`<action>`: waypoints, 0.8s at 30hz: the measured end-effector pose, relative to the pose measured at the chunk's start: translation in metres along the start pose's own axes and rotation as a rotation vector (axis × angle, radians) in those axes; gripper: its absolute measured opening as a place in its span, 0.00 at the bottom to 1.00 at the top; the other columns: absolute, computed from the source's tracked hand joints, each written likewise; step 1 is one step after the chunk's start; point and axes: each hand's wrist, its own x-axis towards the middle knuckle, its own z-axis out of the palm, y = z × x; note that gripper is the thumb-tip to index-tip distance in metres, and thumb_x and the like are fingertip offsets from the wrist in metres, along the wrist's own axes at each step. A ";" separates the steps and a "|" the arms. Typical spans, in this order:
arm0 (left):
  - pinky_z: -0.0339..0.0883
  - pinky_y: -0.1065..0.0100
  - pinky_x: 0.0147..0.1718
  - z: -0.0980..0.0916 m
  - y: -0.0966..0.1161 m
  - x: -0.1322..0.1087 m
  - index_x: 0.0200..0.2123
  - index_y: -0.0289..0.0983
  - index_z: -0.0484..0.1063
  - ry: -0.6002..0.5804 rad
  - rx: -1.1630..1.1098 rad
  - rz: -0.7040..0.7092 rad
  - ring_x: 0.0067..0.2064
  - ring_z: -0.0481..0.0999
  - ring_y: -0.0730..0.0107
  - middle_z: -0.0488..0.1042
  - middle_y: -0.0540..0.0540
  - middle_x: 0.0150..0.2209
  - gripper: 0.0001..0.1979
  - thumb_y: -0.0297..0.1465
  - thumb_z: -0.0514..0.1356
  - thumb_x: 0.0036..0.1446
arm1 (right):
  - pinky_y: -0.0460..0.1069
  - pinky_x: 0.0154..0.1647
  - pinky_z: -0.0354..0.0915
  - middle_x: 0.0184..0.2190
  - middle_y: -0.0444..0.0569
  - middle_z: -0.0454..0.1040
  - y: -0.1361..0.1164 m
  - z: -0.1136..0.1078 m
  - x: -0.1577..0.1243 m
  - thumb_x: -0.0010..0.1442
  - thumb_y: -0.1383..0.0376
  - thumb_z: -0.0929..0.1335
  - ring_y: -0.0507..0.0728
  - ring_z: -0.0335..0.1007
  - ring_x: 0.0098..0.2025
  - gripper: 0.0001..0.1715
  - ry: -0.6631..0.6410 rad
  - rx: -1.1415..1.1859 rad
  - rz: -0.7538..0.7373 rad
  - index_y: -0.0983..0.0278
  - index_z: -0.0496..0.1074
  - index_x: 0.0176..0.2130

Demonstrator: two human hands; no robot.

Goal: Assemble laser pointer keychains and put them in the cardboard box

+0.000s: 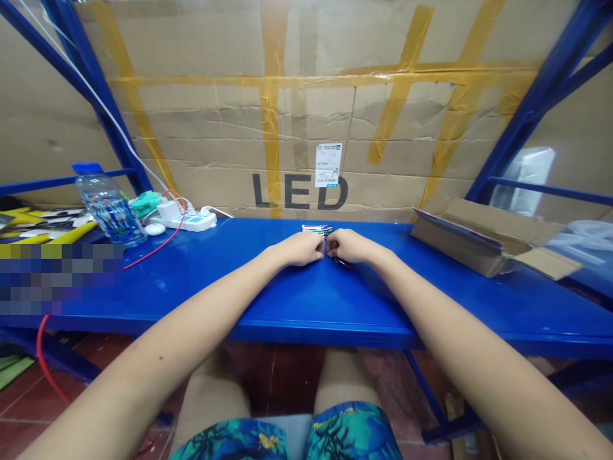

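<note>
Over the middle of the blue table (306, 300), my two hands face each other, almost touching. My left hand (306, 248) is closed, its fingers curled down and inward. Opposite it, my right hand (352, 245) is curled in a pinch. Whatever lies between the fingertips is hidden or too small to make out. Just behind the hands is a small bundle of slim, striped, multicoloured pieces (313, 228), partly covered by them. A small dark, shiny piece (343, 262) rests on the table under the right hand.
On the left stand a water bottle (111, 207) and a white power strip (196, 222), with a red cable (165, 246) and yellow-and-black items (71, 235). An open cardboard box (460, 237) lies right. A large cardboard panel (211, 140) marked LED rises behind, between blue posts.
</note>
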 end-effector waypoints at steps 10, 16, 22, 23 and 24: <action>0.61 0.69 0.29 -0.006 0.005 -0.005 0.32 0.36 0.71 -0.088 -0.195 0.021 0.31 0.72 0.69 0.75 0.49 0.31 0.06 0.23 0.60 0.47 | 0.46 0.26 0.55 0.24 0.45 0.71 -0.002 0.001 -0.002 0.51 0.74 0.66 0.51 0.61 0.26 0.05 0.081 0.401 0.043 0.66 0.69 0.28; 0.60 0.70 0.28 -0.001 0.003 -0.004 0.28 0.36 0.69 -0.038 -0.199 0.128 0.29 0.69 0.71 0.72 0.50 0.28 0.06 0.20 0.58 0.46 | 0.46 0.21 0.53 0.20 0.45 0.63 -0.008 -0.007 -0.007 0.50 0.75 0.64 0.51 0.56 0.23 0.06 0.020 1.282 0.266 0.66 0.67 0.26; 0.62 0.69 0.33 -0.005 0.001 0.001 0.30 0.35 0.71 0.304 -0.161 0.286 0.31 0.70 0.72 0.73 0.48 0.29 0.03 0.22 0.59 0.52 | 0.45 0.21 0.60 0.26 0.49 0.66 -0.011 -0.012 -0.012 0.66 0.70 0.57 0.52 0.61 0.24 0.10 0.033 1.710 0.386 0.64 0.63 0.34; 0.63 0.69 0.34 -0.007 0.002 0.001 0.32 0.34 0.72 0.379 -0.153 0.295 0.33 0.71 0.71 0.74 0.47 0.31 0.02 0.23 0.60 0.54 | 0.45 0.23 0.63 0.26 0.49 0.66 -0.013 -0.012 -0.012 0.68 0.68 0.56 0.52 0.63 0.25 0.11 0.029 1.741 0.385 0.64 0.63 0.34; 0.64 0.69 0.35 -0.008 0.003 0.002 0.33 0.34 0.73 0.437 -0.144 0.301 0.34 0.72 0.70 0.74 0.46 0.32 0.02 0.24 0.60 0.55 | 0.46 0.26 0.66 0.26 0.49 0.66 -0.015 -0.011 -0.012 0.69 0.66 0.56 0.53 0.64 0.26 0.12 0.013 1.763 0.371 0.64 0.63 0.35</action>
